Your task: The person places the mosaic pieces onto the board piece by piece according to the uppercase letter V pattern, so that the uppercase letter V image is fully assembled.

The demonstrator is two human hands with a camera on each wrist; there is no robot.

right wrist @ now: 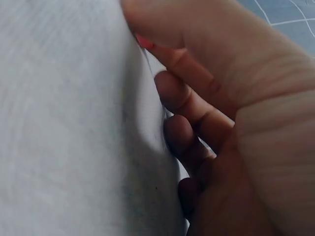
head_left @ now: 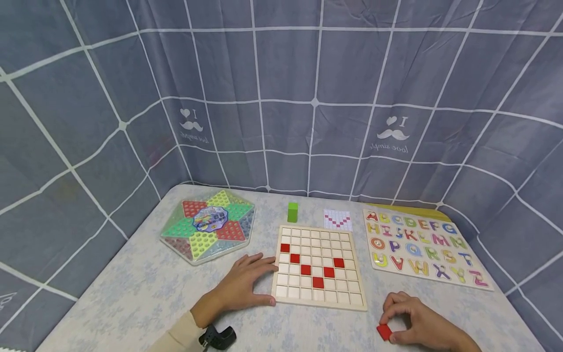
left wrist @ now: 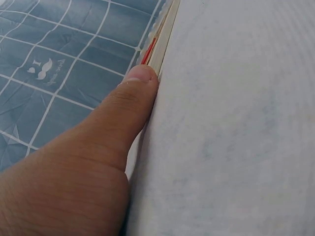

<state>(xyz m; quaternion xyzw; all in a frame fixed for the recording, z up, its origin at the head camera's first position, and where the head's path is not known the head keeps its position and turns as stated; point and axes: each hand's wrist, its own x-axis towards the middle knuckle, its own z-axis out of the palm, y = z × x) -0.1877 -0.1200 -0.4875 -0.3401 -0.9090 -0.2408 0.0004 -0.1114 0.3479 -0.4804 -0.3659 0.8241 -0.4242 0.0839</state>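
A wooden grid board lies in the middle of the table, with several red square tiles set in its cells in a V shape. Against the board's left edge rests my left hand, its thumb and fingers spread and straight. The left wrist view has the thumb touching the board's side. Right of the board, my right hand pinches a loose red tile between thumb and forefinger at the table surface. In the right wrist view, only a sliver of that tile shows.
Behind the board stand a green block and a small pattern card with a pink V. A hexagonal Chinese checkers set lies at left, an alphabet puzzle board at right. Grey-blue gridded curtains enclose the table.
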